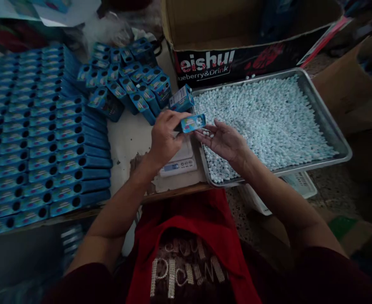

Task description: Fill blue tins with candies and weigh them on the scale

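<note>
My left hand point(167, 134) is closed around a small blue mint box point(190, 123), tilted so its top with the round hole faces up and right. White mints show at that hole. Just right of it, my right hand point(222, 138) lies palm up with fingers stretched, and a few white mints point(208, 134) rest on the fingers. Below the right hand is a metal tray point(320, 99) spread with many pale mints point(265, 122). A white digital scale point(181, 164) sits under my left hand; its small display is lit.
Rows of upright blue boxes point(47, 143) fill the left of the table. A loose cluster of blue boxes point(129, 78) stands behind my left hand, with one box point(181, 99) against the tray. An open cardboard carton point(205, 63) stands behind the tray; another carton point(338, 84) is at right.
</note>
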{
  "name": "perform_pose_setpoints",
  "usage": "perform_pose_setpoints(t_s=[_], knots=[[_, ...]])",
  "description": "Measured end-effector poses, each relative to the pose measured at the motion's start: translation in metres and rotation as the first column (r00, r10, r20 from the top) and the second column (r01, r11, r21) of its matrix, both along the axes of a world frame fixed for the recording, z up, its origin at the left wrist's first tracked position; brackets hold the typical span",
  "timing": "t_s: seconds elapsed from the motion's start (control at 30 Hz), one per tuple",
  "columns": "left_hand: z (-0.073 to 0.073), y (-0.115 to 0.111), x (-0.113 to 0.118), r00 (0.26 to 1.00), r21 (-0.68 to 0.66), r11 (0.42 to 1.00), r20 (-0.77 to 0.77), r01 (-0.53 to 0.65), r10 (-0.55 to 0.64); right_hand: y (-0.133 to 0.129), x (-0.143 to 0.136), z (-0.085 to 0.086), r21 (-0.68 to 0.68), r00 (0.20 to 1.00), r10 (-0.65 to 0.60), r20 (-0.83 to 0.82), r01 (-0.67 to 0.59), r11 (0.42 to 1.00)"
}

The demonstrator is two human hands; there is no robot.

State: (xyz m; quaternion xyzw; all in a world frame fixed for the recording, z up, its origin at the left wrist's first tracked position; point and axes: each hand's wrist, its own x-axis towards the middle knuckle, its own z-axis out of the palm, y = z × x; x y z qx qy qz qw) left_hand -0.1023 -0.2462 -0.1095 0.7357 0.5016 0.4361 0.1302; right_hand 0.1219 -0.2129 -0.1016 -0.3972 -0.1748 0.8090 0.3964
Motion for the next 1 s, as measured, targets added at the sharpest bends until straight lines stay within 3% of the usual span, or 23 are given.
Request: perform_pose_setpoints(t_s=[0.1,0.2,0.33,0.47,0.53,0.57,0.63,0.67,0.7,0.73,0.77,0.83,0.87,0.9,1.0], knots=[[-0.015,-0.004,-0.017,0.948,-0.09,0.995,0.311,-0.044,0.07,0.001,0.007,0.012,-0.035,0.999,-0.009,0.033,0.01,0.999],[-0.03,-0.017,-0.033,0.855,-0.215,0.976,0.503,-0.019,0.128,0.002,0.018,0.021,0.027,0.99,0.024,0.14,-0.028,0.999],[-0.047,-0.039,-0.045,0.79,-0.272,0.962,0.592,0.012,0.158,0.008,0.02,0.027,0.166,0.952,0.119,0.282,-0.171,0.971],[-0.049,-0.05,-0.051,0.819,-0.313,0.946,0.562,0.079,0.117,0.018,0.008,0.037,0.315,0.866,0.221,0.448,-0.384,0.868],[-0.048,-0.054,-0.058,0.841,-0.307,0.948,0.533,0.089,0.093,0.025,0.009,0.044,0.388,0.766,0.171,0.62,-0.489,0.781],[-0.047,-0.056,-0.063,0.853,-0.303,0.95,0.514,0.08,0.092,0.028,0.013,0.049,0.411,0.673,0.101,0.732,-0.556,0.723],[-0.046,-0.062,-0.074,0.876,-0.297,0.954,0.469,0.036,0.113,0.035,0.027,0.058,0.389,0.39,-0.136,0.911,-0.703,0.596],[-0.046,-0.066,-0.08,0.884,-0.296,0.955,0.449,0.009,0.131,0.038,0.035,0.062,0.349,0.245,-0.256,0.935,-0.762,0.545],[-0.046,-0.069,-0.085,0.887,-0.294,0.955,0.435,-0.02,0.152,0.039,0.043,0.066,0.314,0.151,-0.333,0.931,-0.799,0.514],[-0.045,-0.072,-0.089,0.887,-0.293,0.955,0.427,-0.049,0.176,0.039,0.048,0.068,0.305,0.135,-0.345,0.929,-0.808,0.505],[-0.044,-0.075,-0.092,0.883,-0.29,0.954,0.424,-0.079,0.202,0.037,0.052,0.07,0.325,0.193,-0.292,0.937,-0.792,0.518],[-0.041,-0.079,-0.097,0.87,-0.276,0.951,0.425,-0.137,0.249,0.031,0.049,0.069,0.398,0.41,-0.118,0.904,-0.71,0.581],[-0.039,-0.08,-0.098,0.866,-0.259,0.952,0.425,-0.161,0.262,0.027,0.044,0.067,0.421,0.481,-0.073,0.873,-0.672,0.609],[-0.036,-0.081,-0.099,0.867,-0.236,0.955,0.421,-0.179,0.266,0.024,0.037,0.065,0.432,0.504,-0.069,0.861,-0.653,0.622],[-0.027,-0.084,-0.101,0.891,-0.144,0.967,0.378,-0.212,0.252,0.019,0.016,0.059,0.422,0.445,-0.13,0.886,-0.659,0.623]])
